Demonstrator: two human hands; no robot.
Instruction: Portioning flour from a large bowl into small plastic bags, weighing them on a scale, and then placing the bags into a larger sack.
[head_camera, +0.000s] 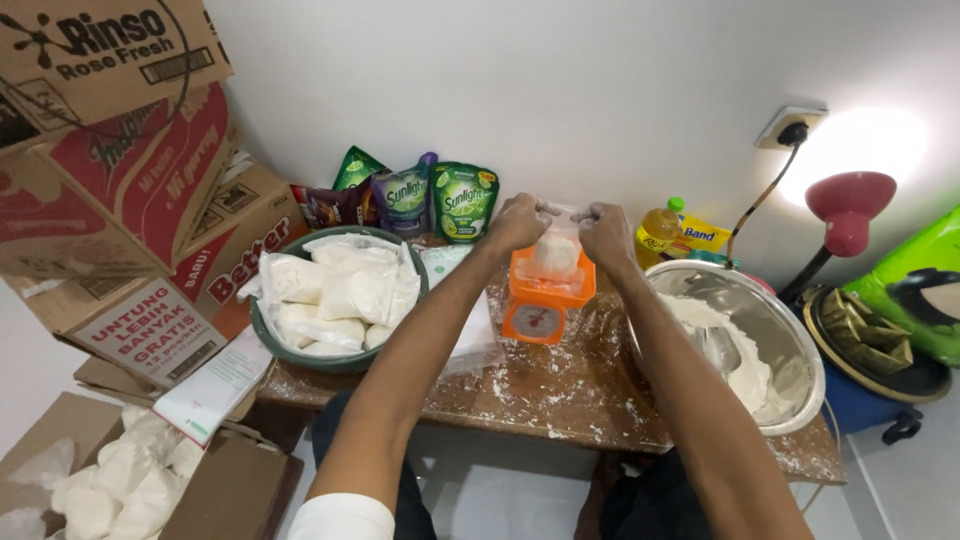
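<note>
My left hand and my right hand both pinch the top of a small clear plastic bag of white flour. The bag rests in the tray of an orange kitchen scale on a flour-dusted wooden table. A large steel bowl of flour with a metal scoop in it sits to the right of my right arm. To the left stands a green basin filled with several packed flour bags.
Green and purple refill pouches and a yellow oil bottle line the wall. Stacked cardboard boxes stand at the left, an open box with flour bags below. A red lamp and a green bag are at the right.
</note>
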